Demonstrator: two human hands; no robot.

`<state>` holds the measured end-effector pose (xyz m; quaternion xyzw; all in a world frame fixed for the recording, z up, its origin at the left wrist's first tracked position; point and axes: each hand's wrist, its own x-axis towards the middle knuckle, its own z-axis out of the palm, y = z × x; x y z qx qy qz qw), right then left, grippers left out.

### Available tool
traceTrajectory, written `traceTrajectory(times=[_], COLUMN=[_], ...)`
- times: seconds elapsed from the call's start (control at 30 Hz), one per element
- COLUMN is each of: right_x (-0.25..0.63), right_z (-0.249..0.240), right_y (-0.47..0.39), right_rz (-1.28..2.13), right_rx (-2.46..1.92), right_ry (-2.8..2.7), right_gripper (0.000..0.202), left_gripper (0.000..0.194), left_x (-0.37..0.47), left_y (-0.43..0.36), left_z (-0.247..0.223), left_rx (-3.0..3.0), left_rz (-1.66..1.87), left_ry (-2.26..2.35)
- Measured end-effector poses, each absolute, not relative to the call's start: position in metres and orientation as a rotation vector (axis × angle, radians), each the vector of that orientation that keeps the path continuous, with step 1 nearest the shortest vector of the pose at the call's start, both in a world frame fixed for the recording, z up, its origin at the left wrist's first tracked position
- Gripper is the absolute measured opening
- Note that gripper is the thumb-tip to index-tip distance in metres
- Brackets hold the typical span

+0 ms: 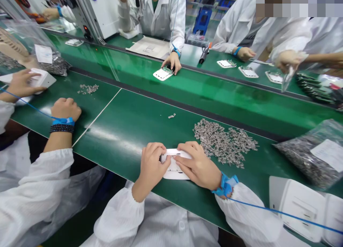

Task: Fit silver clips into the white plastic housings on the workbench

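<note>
A white plastic housing [175, 174] with small slots lies on the green bench in front of me. My left hand [153, 165] grips its left edge, the thumb resting on its face. From the right, my right hand [199, 165] holds the top edge, with fingers pressed on the upper face near the left thumb. Whether a small part sits under the fingertips is hidden. Just beyond my right hand spreads a pile of small metal pieces [225, 141]. A couple of the same pieces [172, 116] lie apart, farther back.
White housings [300, 207] are stacked at the right, below a clear bag of metal parts [311, 157]. A co-worker's hands and sleeves occupy the left. Across the green conveyor [139, 82], a person's hand touches a white device [163, 74]. A blue wrist cord trails right.
</note>
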<state>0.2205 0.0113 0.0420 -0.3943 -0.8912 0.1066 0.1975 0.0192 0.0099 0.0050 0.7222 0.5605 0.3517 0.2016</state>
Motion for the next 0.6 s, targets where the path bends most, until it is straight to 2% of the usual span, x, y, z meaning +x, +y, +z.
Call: traceTrajectory(times=[0.37, 0.5, 0.6], right_x=[0.216, 0.222, 0.253], right_z=[0.031, 0.045, 0.062], right_y=[0.009, 0.0, -0.026], right_rz=[0.35, 0.201, 0.009], right_rx=[-1.087, -1.137, -1.357], right_ry=[-2.305, -2.305, -2.196], right_gripper=[0.027, 0.034, 0.04], left_gripper=[0.011, 0.01, 0.008], left_x=[0.023, 0.009, -0.033], left_y=[0.007, 0.009, 0.021], left_z=[0.002, 0.006, 0.007], left_rx=[2.106, 2.151, 2.194], left_rz=[1.044, 0.972, 0.952], left_ry=[1.579, 1.582, 1.685])
